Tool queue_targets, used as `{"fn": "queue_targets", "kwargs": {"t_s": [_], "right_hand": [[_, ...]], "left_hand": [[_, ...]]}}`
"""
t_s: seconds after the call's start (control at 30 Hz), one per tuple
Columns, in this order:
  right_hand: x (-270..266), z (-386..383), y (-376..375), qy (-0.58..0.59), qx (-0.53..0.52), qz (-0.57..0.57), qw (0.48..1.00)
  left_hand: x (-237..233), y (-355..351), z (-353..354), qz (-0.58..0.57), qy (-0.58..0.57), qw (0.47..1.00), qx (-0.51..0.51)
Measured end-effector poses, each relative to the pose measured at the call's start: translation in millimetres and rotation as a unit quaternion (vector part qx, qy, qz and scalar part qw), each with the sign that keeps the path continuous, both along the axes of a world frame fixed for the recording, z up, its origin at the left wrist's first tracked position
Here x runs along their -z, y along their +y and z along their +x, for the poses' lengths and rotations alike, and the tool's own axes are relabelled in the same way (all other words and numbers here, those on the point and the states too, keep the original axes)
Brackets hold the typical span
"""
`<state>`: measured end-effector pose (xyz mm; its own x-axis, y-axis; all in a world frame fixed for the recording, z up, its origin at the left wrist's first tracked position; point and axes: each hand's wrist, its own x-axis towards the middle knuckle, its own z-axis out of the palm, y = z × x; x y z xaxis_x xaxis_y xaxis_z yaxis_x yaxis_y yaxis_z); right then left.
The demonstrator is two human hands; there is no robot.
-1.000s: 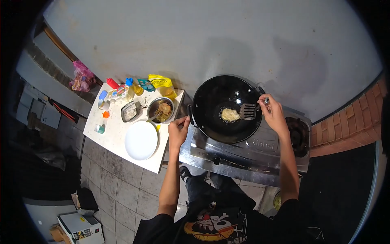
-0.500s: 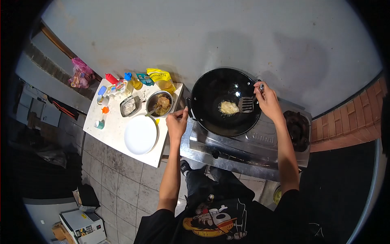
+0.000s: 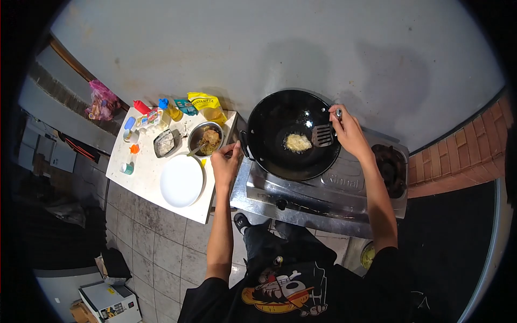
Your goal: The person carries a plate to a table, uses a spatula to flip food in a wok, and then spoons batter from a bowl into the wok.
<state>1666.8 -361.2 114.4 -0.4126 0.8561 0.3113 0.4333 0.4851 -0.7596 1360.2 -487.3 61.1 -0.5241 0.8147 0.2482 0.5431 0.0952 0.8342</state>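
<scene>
My right hand (image 3: 349, 132) is closed around the handle of a slotted spatula (image 3: 323, 136), whose metal head is down in a black wok (image 3: 269, 116). A pale yellow, battered piece of food (image 3: 298, 142) lies in oil in the wok, just left of the spatula head, with small bubbles around it. My left hand (image 3: 224, 164) is near the wok's left handle, apart from it, with fingers loosely bent and nothing visible in them. Beside that hand stand a metal bowl (image 3: 191, 141) of coated food with a spoon in it and a white plate (image 3: 181, 182).
The wok sits on a steel gas stove (image 3: 301, 199) with a second burner (image 3: 389, 171) at right. On the white table (image 3: 119, 161) are a flour tray (image 3: 165, 142), a yellow oil pouch (image 3: 207, 105), a red-capped bottle (image 3: 141, 106) and several small containers. A wall rises behind.
The whole view has shifted slightly. My left hand has drawn a little away from the wok handle. The spatula remains beside the food in my right hand.
</scene>
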Motion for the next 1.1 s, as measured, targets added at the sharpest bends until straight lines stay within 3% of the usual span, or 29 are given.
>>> {"fn": "queue_targets", "kwargs": {"t_s": [0.23,0.73,1.1], "right_hand": [[-3,-1,9,0.031,-0.042,-0.012,0.999],[14,6,19,0.041,-0.017,-0.017,0.999],[-7,2,8,0.018,0.002,-0.016,1.0]], "left_hand": [[2,4,4,-0.003,0.003,1.0,0.003],[5,6,5,0.012,0.008,1.0,-0.001],[6,6,2,-0.019,0.003,1.0,-0.008]]}}
